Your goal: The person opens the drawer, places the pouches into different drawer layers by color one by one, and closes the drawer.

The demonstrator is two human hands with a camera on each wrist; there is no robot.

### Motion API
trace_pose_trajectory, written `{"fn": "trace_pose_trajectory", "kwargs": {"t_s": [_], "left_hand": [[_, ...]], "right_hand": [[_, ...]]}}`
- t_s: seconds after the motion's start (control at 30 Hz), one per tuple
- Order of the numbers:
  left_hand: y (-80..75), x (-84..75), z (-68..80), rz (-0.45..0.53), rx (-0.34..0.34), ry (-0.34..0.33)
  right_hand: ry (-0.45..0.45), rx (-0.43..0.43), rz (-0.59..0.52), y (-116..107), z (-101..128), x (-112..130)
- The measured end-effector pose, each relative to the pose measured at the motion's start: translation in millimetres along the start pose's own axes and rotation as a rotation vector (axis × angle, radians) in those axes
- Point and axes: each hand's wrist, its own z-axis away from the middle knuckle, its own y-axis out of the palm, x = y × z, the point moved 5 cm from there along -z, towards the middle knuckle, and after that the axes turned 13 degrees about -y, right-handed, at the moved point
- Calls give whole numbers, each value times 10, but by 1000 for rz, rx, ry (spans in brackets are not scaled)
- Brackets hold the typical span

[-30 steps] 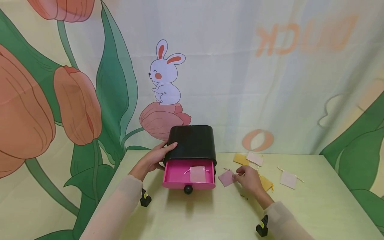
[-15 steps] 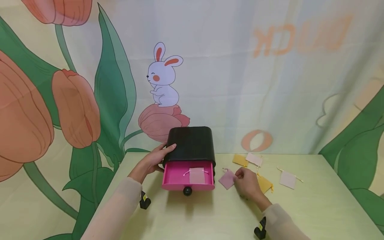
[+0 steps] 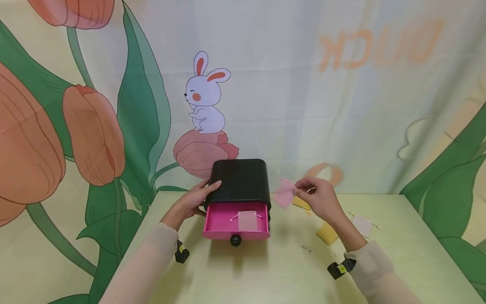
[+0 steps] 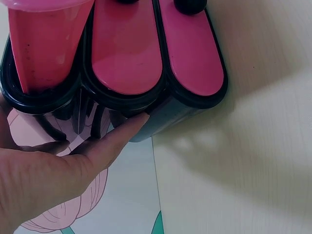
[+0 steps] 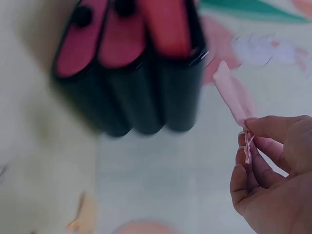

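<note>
While the left hand (image 3: 191, 202) rests at nine o'clock of the black drawer chest (image 3: 239, 180), its fingers lie straight along the chest's left side and top edge, pressing without curling round anything; the left wrist view shows one straight finger (image 4: 117, 141) laid against the dark casing below the pink drawer fronts. At the chest's six o'clock face the top pink drawer (image 3: 236, 221) stands pulled out, a black round knob (image 3: 235, 240) on its front. A pale pink drawstring pouch (image 3: 247, 220) lies flat inside that drawer. At three o'clock of the chest, lifted clear of the table (image 3: 265, 274), a second pink pouch (image 3: 283, 194) hangs in the air just beside the chest's upper right corner, apart from it. The right hand (image 3: 318, 200) pinches this pouch between thumb and fingertips at its corded end, the other fingers loosely curled. Further toward three o'clock, on the table, lie a yellow pouch (image 3: 326, 233) near the right wrist and a whitish pouch (image 3: 362, 223) beyond it.
</note>
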Motion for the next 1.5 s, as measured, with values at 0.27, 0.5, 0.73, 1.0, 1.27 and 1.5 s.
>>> {"fn": "trace_pose_trajectory", "kwargs": {"t_s": [0.27,0.5,0.73,1.0,1.27,1.5], "left_hand": [[-5,13,0,1,-1,-10],[5,35,1,1,0,-11],[20,44,4,6,4,-17],[8,18,7,3,17,-8],[-2,26,7,4,-1,-9],[-7,0,6,4,-3,-5]], "right_hand": [[-91,69,-64,451,-201,570],[-131,160,-90,982,-166,828],[-237,235,21,1271,-123,961],[-326,248,125,1385,-144,1006],[-296,197,-74,1221,-74,1228],[-109,294,-372,1222,312,1319]]}}
